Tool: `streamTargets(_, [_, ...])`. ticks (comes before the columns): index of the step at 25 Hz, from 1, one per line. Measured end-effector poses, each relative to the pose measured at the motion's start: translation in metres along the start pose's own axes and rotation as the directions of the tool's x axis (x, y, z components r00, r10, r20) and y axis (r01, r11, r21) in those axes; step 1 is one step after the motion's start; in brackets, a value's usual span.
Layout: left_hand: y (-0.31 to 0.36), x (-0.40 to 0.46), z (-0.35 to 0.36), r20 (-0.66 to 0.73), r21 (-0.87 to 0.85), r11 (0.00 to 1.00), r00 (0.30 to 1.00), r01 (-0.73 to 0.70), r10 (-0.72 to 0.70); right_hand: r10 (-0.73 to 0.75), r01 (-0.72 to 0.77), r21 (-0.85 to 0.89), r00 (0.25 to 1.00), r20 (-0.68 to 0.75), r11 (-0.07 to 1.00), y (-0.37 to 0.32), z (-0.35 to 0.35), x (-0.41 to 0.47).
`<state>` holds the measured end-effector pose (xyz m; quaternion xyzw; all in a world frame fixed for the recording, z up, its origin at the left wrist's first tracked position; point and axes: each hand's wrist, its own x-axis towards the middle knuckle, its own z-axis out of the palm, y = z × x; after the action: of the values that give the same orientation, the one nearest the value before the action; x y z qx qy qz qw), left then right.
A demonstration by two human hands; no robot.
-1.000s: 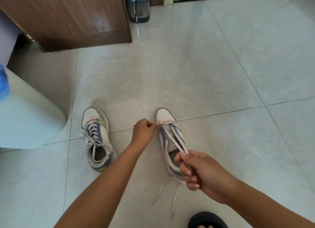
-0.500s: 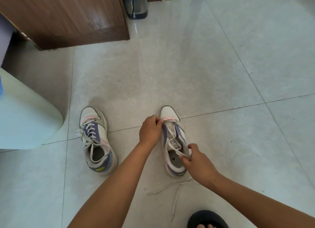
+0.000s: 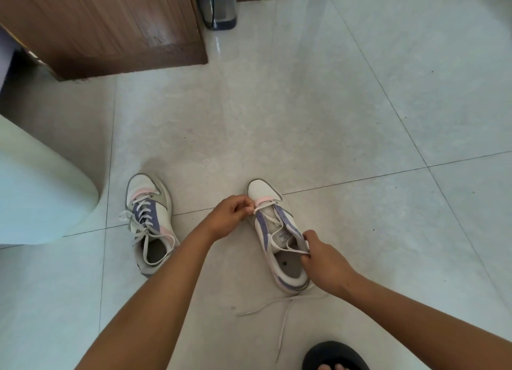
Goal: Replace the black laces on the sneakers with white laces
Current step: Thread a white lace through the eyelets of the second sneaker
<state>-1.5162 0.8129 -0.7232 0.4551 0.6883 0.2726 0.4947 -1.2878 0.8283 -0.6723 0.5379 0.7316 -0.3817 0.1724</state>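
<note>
Two white, purple and pink sneakers stand on the tiled floor. The left sneaker (image 3: 149, 220) is fully laced with a white lace. The right sneaker (image 3: 277, 231) has a white lace (image 3: 267, 218) threaded only through its front eyelets. My left hand (image 3: 231, 216) pinches that lace at the front eyelets near the toe. My right hand (image 3: 322, 260) grips the lace over the shoe's opening by the tongue. The lace's loose ends (image 3: 282, 314) trail on the floor behind the heel.
A brown wooden cabinet (image 3: 110, 29) stands at the back left, with a grey water bottle (image 3: 217, 4) beside it. A pale rounded object (image 3: 38, 192) fills the left edge. A black slipper with toes (image 3: 333, 357) is at the bottom edge.
My right hand has moved forward and down from behind the heel to the shoe's opening, slackening the lace. My left hand stayed at the front eyelets.
</note>
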Motion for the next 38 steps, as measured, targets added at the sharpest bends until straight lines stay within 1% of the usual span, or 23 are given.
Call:
streamTargets(2, [-0.002, -0.001, 0.003, -0.188, 0.065, 0.998, 0.982, 0.025, -0.013, 0.011, -0.011, 0.050, 1.000, -0.013, 0.999, -0.003, -0.002, -0.004])
streamTargets(4, [0.004, -0.010, 0.010, -0.375, -0.025, 0.999, 0.926, 0.034, -0.041, 0.022, -0.018, 0.161, 0.999, -0.024, 0.987, -0.005, -0.008, -0.015])
streamTargets(5, [0.010, -0.018, 0.015, -0.414, -0.033, 0.999, 0.910, 0.015, -0.028, 0.022, -0.016, 0.220, 0.999, -0.026, 0.975, -0.008, -0.012, -0.024])
streamTargets(6, [0.014, -0.029, 0.020, -0.403, 0.011, 1.000, 0.915, -0.011, 0.015, 0.020, -0.017, 0.283, 1.000, -0.010, 0.959, -0.012, -0.016, -0.036])
streamTargets(7, [0.017, -0.041, 0.028, -0.350, 0.050, 0.998, 0.935, -0.037, 0.053, 0.021, -0.036, 0.385, 0.999, 0.044, 0.922, -0.018, -0.021, -0.048])
streamTargets(8, [0.022, -0.053, 0.038, -0.287, 0.048, 0.998, 0.956, -0.042, 0.054, 0.028, -0.101, 0.546, 0.990, 0.141, 0.832, -0.025, -0.027, -0.061])
streamTargets(9, [0.029, -0.066, 0.049, -0.234, 0.005, 1.000, 0.972, -0.022, 0.023, 0.024, -0.211, 0.716, 0.965, 0.262, 0.666, -0.033, -0.033, -0.074])
streamTargets(10, [0.034, -0.077, 0.062, -0.219, -0.028, 1.000, 0.976, 0.013, -0.019, -0.003, -0.318, 0.823, 0.932, 0.362, 0.471, -0.041, -0.038, -0.084])
streamTargets(11, [0.041, -0.086, 0.074, -0.236, -0.038, 0.998, 0.969, 0.059, -0.067, -0.032, -0.383, 0.871, 0.911, 0.412, 0.308, -0.048, -0.042, -0.093])
streamTargets(12, [0.048, -0.090, 0.085, -0.271, -0.020, 0.993, 0.955, 0.118, -0.119, -0.051, -0.413, 0.887, 0.901, 0.431, 0.205, -0.054, -0.044, -0.098])
streamTargets(13, [0.056, -0.090, 0.096, -0.307, -0.003, 0.983, 0.936, 0.182, -0.174, -0.057, -0.422, 0.895, 0.900, 0.433, 0.142, -0.057, -0.044, -0.101])
streamTargets(16, [0.069, -0.071, 0.112, -0.427, 0.016, 0.939, 0.852, 0.343, -0.304, 0.015, -0.360, 0.929, 0.933, 0.360, 0.085, -0.062, -0.033, -0.104])
streamTargets(18, [0.068, -0.060, 0.116, -0.478, 0.065, 0.921, 0.822, 0.385, -0.310, 0.084, -0.275, 0.954, 0.960, 0.266, 0.116, -0.061, -0.029, -0.110])
streamTargets(19, [0.065, -0.057, 0.118, -0.477, 0.083, 0.921, 0.826, 0.381, -0.299, 0.099, -0.199, 0.965, 0.978, 0.184, 0.171, -0.060, -0.028, -0.114])
streamTargets(21, [0.062, -0.059, 0.121, -0.447, 0.084, 0.939, 0.855, 0.332, -0.263, 0.030, -0.007, 0.948, 1.000, -0.002, 0.319, -0.059, -0.031, -0.126])
streamTargets(23, [0.061, -0.061, 0.123, -0.426, 0.078, 0.950, 0.872, 0.301, -0.242, -0.053, 0.102, 0.911, 0.995, -0.088, 0.399, -0.061, -0.034, -0.135])
streamTargets(26, [0.059, -0.056, 0.119, -0.423, 0.042, 0.933, 0.852, 0.358, -0.308, -0.073, 0.071, 0.888, 0.996, -0.042, 0.454, -0.056, -0.029, -0.137])
streamTargets(31, [0.061, -0.051, 0.112, -0.419, 0.138, 0.908, 0.854, 0.396, -0.309, -0.101, 0.065, 0.823, 0.995, -0.009, 0.564, -0.048, -0.023, -0.136])
streamTargets(33, [0.062, -0.054, 0.105, -0.388, 0.185, 0.891, 0.864, 0.414, -0.321, -0.098, 0.063, 0.761, 0.995, 0.002, 0.645, -0.046, -0.023, -0.132])
streamTargets(35, [0.062, -0.061, 0.088, -0.297, 0.219, 0.874, 0.883, 0.434, -0.364, -0.103, 0.094, 0.688, 0.994, -0.028, 0.719, -0.042, -0.024, -0.129])
streamTargets(36, [0.063, -0.066, 0.077, -0.270, 0.194, 0.876, 0.883, 0.441, -0.384, -0.119, 0.138, 0.641, 0.990, -0.073, 0.755, -0.039, -0.025, -0.128])
streamTargets(37, [0.063, -0.070, 0.064, -0.280, 0.107, 0.897, 0.879, 0.428, -0.386, -0.141, 0.192, 0.581, 0.981, -0.132, 0.791, -0.035, -0.026, -0.129])
streamTargets(38, [0.068, -0.075, 0.054, -0.303, -0.064, 0.909, 0.860, 0.412, -0.411, -0.182, 0.248, 0.518, 0.967, -0.177, 0.818, -0.030, -0.029, -0.130])
